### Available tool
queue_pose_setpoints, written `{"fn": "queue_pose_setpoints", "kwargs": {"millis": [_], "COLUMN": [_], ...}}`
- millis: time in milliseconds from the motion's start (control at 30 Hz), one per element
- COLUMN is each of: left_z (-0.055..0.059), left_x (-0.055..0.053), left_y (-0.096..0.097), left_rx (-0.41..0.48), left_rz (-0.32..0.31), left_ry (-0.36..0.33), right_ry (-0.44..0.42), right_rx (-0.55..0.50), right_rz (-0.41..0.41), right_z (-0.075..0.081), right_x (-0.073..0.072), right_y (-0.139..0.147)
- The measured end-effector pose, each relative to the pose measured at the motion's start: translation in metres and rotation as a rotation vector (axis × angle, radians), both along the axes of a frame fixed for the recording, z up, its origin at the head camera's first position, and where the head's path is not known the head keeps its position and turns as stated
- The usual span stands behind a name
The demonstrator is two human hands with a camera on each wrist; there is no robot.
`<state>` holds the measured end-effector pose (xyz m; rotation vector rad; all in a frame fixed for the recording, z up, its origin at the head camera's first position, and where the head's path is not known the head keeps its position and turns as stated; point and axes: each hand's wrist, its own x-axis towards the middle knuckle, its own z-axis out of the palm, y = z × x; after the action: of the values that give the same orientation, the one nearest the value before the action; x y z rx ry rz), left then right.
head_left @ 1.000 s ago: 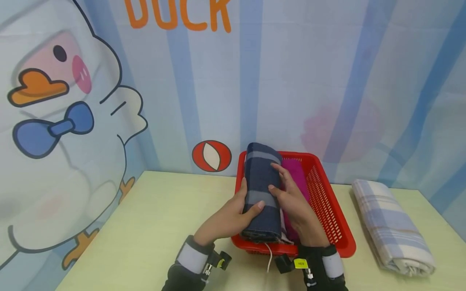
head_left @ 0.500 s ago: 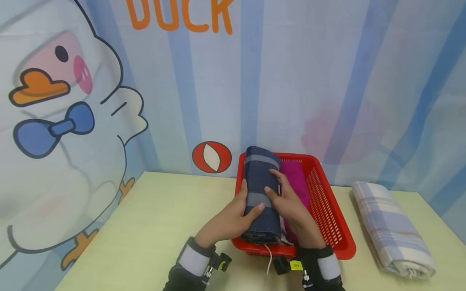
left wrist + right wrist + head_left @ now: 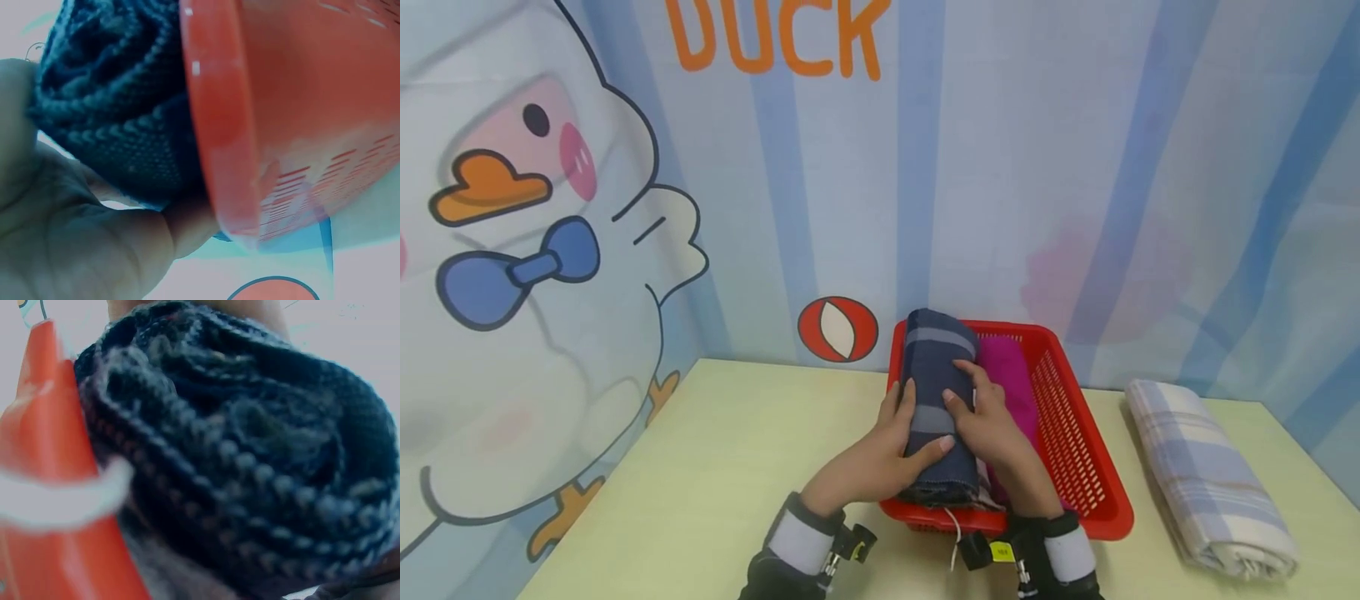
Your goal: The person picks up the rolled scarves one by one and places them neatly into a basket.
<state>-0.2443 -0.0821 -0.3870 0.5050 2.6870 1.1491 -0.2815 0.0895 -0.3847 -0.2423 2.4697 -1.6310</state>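
- Standing at the far left, well apart from the left hand (image 3: 872, 462), is a printed duck (image 3: 550, 375)
- Pale yellow table (image 3: 752, 442) between the duck and that hand
- Left hand pinches the rolled navy cloth (image 3: 931, 367), thumb on top, fingers along its left side
- Rolled navy cloth sits between both hands, at the left side of the red basket (image 3: 1078, 450); cannot tell if it touches the bottom
- White cord (image 3: 955, 533) hangs between the wrists
- Right hand (image 3: 996, 425) grips the roll from the right, thumb and forefinger on top, other fingers mostly hidden
- Magenta cloth (image 3: 1009, 375) lies in the basket, just right of that hand
- Plaid rolled cloth (image 3: 1210, 475) rests on the table, right of both hands, outside the basket
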Motion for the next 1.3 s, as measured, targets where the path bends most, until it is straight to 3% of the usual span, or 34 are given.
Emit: {"fn": "queue_pose_setpoints", "kwargs": {"millis": [300,467,767,933,1300], "left_z": [0.001,0.000,-0.004,-0.008,-0.012], "left_x": [0.003,0.002,-0.001,-0.004,-0.002], "left_y": [0.002,0.002,0.003,0.007,0.010], "left_rx": [-0.103,-0.121,-0.127,-0.150,-0.267], "left_rz": [-0.076,-0.116,-0.137,-0.128,-0.123], "left_ry": [0.053,0.041,0.031,0.049,0.050], "right_ry": [0.066,0.090,0.046,0.009,-0.006], "right_rx": [0.012,0.001,-0.070,-0.057,-0.043], "right_rz": [0.015,0.034,0.078,0.063,0.077], "right_z": [-0.003,-0.004,-0.003,0.000,0.001], "right_x": [0.000,0.000,0.001,0.000,0.003], "right_y": [0.003,0.004,0.007,0.010,0.011]}}
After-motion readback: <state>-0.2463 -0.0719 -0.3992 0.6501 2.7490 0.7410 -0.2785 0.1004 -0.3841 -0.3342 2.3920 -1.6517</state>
